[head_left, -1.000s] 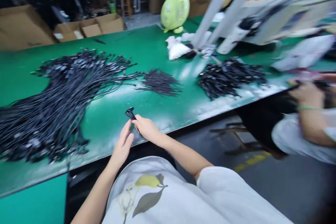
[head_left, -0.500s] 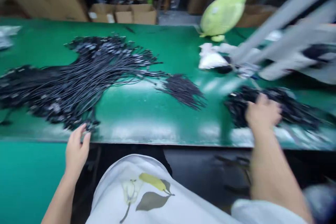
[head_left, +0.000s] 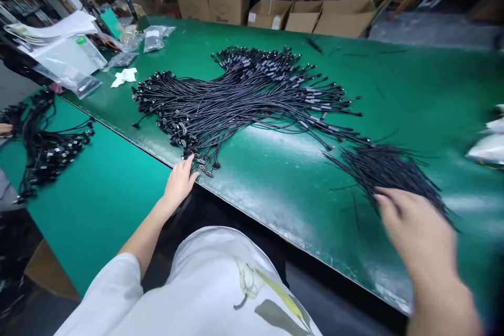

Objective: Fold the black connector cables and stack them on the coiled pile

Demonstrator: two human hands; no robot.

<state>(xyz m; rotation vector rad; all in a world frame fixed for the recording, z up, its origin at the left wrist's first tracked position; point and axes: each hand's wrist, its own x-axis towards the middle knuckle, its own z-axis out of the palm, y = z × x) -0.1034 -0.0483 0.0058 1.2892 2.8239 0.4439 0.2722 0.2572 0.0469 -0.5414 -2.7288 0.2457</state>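
Note:
A big heap of black cables (head_left: 244,100) with plug ends lies spread over the green table (head_left: 275,189). My left hand (head_left: 179,182) rests at the table's near edge, fingertips touching the nearest plug ends of that heap; its fingers lie fairly straight and hold nothing I can see. To the right lies a smaller bundle of thin black ties (head_left: 388,170). My right hand (head_left: 419,236) hovers over the near end of this bundle, seen from the back, fingers stretched forward and slightly blurred.
A lower green table (head_left: 98,205) at the left carries another cable pile (head_left: 43,142). Plastic bags and papers (head_left: 66,52) lie at the far left. Cardboard boxes (head_left: 307,13) line the table's far side. White bags (head_left: 488,139) sit at the right edge.
The view has swung left. My right hand moved from the right-hand cable pile to the thin tie bundle. My left hand went from the table edge up to the big heap's plug ends.

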